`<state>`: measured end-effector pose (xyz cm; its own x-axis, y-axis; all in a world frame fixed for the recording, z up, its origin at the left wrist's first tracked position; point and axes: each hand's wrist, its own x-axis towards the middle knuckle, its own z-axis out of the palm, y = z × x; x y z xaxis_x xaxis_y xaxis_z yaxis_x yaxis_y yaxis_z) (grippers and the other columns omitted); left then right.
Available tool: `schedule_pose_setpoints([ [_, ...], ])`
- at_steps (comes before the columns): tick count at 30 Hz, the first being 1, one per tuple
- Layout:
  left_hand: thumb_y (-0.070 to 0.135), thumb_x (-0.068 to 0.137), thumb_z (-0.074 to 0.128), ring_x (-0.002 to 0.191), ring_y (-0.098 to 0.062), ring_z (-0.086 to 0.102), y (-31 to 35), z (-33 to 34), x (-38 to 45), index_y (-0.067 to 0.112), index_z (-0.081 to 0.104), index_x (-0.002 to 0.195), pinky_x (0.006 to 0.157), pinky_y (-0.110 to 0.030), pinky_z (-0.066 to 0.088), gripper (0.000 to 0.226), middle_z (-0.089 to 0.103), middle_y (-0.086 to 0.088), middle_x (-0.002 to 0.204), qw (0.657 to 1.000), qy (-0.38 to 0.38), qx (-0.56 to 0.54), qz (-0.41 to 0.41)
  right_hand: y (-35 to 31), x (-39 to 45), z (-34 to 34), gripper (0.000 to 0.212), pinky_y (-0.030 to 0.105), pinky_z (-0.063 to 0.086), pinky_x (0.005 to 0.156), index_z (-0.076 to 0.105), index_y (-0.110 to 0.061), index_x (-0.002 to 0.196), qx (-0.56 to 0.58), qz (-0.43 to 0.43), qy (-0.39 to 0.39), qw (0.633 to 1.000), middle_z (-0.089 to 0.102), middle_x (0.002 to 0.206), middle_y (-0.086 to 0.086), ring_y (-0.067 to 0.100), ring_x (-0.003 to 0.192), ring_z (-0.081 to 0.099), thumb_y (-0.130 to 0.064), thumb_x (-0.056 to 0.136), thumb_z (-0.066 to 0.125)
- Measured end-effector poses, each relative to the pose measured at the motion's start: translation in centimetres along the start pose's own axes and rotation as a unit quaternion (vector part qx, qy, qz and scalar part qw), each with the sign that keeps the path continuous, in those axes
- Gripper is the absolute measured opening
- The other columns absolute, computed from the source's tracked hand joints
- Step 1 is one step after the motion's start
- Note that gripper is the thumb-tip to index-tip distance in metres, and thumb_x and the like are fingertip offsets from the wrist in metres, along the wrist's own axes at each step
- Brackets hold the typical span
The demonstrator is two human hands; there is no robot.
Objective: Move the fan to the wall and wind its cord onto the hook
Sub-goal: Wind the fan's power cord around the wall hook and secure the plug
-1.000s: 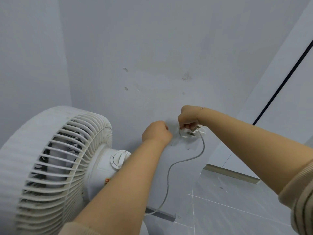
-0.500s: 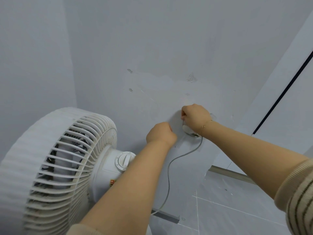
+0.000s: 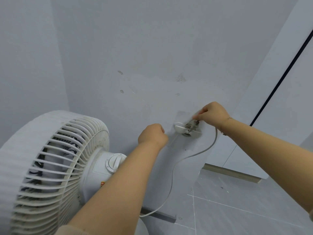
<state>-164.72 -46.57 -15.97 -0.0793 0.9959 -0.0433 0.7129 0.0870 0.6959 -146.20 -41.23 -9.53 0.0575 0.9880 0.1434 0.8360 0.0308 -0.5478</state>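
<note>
Right hand (image 3: pixel 213 114) has shifted rightward, pinching cord (image 3: pixel 176 168) at hook (image 3: pixel 185 128).

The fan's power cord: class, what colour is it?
White to pale grey; the cord shows best in the head view, looping down the wall.

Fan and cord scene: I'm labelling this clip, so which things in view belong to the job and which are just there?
Job:
fan
cord
hook on the wall
right hand, pinching the cord at the hook
left hand, fingers curled

Just there:
skirting strip
floor tiles
</note>
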Motion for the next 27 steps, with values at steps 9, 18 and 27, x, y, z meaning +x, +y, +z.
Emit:
schedule_pose_setpoints([
  [9,0.006,0.085,0.043,0.111,-0.025,0.058,-0.1,0.0,0.2,0.017,0.06,0.116,0.092,-0.031,0.048,0.038,0.06,-0.003,0.124,1.0,0.004,0.013,0.001,4.4,-1.3,0.1,0.009,0.023,0.042,0.046,0.064,0.0,0.079,0.236,0.069,0.04,0.969,0.055,0.067,0.01,0.018,0.049,0.043,-0.006,0.086,0.064],
  [18,0.007,0.084,0.043,0.113,-0.026,0.057,-0.4,0.4,0.7,0.016,0.061,0.117,0.093,-0.032,0.048,0.038,0.059,-0.004,0.125,1.0,0.005,0.024,0.004,7.5,-2.9,4.9,0.02,0.023,0.03,0.043,0.058,-0.006,0.068,0.372,0.183,0.054,0.908,0.049,0.064,0.008,0.017,0.046,0.032,-0.009,0.085,0.067],
  [27,0.006,0.084,0.044,0.114,-0.026,0.057,-0.3,0.3,0.5,0.016,0.061,0.117,0.094,-0.032,0.047,0.039,0.06,-0.004,0.125,1.0,0.006,0.022,0.002,8.7,-2.4,6.6,0.007,0.02,0.05,0.042,0.062,-0.005,0.09,0.491,0.262,0.017,0.831,0.058,0.07,0.007,0.016,0.05,0.043,-0.01,0.087,0.064],
])
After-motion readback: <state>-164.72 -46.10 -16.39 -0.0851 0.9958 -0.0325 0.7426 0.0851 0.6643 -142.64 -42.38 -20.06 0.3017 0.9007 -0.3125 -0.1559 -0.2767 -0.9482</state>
